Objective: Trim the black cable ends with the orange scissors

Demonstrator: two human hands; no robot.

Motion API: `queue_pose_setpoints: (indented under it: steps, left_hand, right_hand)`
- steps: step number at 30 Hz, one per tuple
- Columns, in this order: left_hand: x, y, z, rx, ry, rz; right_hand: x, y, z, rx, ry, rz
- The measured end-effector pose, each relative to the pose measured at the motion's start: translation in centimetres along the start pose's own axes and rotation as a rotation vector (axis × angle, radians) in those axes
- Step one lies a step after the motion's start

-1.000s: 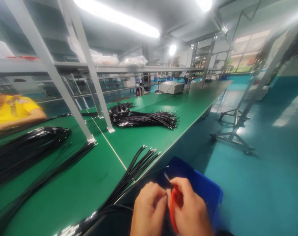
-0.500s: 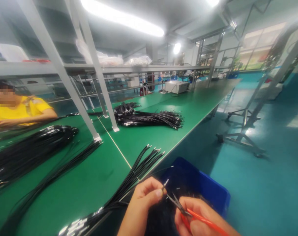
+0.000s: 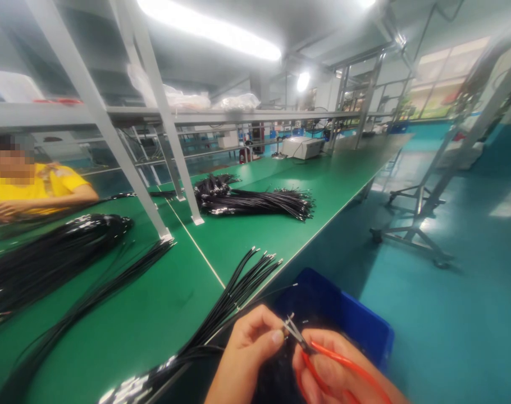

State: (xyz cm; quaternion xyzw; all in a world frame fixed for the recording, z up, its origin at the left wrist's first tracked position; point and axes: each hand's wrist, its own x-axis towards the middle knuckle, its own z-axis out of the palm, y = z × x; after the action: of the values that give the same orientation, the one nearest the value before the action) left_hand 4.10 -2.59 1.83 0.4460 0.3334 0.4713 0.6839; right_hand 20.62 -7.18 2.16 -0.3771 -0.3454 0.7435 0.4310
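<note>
Between thumb and fingertips, my left hand [image 3: 253, 348] pinches a black cable close to its stripped end [image 3: 290, 317]. My right hand [image 3: 335, 365] grips red-handled scissors [image 3: 308, 350] whose blades point up and left, meeting the cable end just beyond my left fingertips. Whether the blades touch the wire or only surround it is too small to tell. Beside my left hand, a bundle of black cables [image 3: 238, 289] with pale tips runs along the edge of the green table [image 3: 167, 297].
A blue bin [image 3: 360, 314] stands below my hands, by the table edge. More black cable bundles [image 3: 259, 202] lie farther back, with a large coil [image 3: 62, 241] at left. Grey shelf posts [image 3: 167, 123] rise from the table. A person in yellow [image 3: 49, 188] sits across at left.
The scissors have moved up and slightly left, so their blades now reach the cable end. My left hand has turned a little and keeps its pinch.
</note>
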Motion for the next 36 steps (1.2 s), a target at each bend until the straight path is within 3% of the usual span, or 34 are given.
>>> queue_pose_setpoints:
  steps: [4,8,10,15,20,22,24,26,29,31,33,36]
  left_hand:
    - [0.0,-0.1,-0.1,0.027,0.005,0.025]
    - [0.1,-0.3,-0.3,0.051,0.011,0.026]
    - [0.1,-0.3,-0.4,0.057,0.015,0.007]
    - [0.1,-0.4,-0.6,0.182,0.014,0.042]
    - [0.2,-0.8,-0.3,0.603,0.065,0.303]
    - [0.4,-1.5,0.1,0.831,0.048,0.343]
    - [0.7,-2.8,0.6,1.176,-0.001,0.275]
    - [0.7,-4.2,1.0,1.586,-0.016,0.121]
    - [0.0,-5.6,0.7,1.718,-0.083,-0.015]
    - [-0.5,-5.4,0.1,1.714,-0.129,-0.034]
    - [-0.5,-4.5,-0.8,1.729,-0.064,-0.012]
    - [0.6,-2.8,-2.4,1.781,0.204,0.023]
  right_hand:
    - [1.1,-0.5,0.0,-0.107,-0.075,0.079]
    - [1.4,-0.3,0.1,-0.296,0.007,0.118]
    - [1.2,0.1,0.2,-0.337,0.055,0.085]
    - [0.3,0.6,-0.6,-0.237,0.008,-0.062]
    - [-0.2,-0.5,-1.1,0.074,0.329,-0.281]
    - [-0.3,-0.9,-1.1,0.153,0.401,-0.324]
    - [-0.5,-1.2,-1.1,0.191,0.419,-0.328]
    - [-0.6,-1.6,-1.2,0.200,0.447,-0.321]
    - [-0.8,-2.0,-1.5,0.193,0.520,-0.323]
    - [-0.8,-2.2,-1.4,0.192,0.527,-0.310]
    - [-0.9,-2.2,-1.0,0.195,0.533,-0.326]
    - [-0.8,-1.9,0.1,0.191,0.561,-0.367]
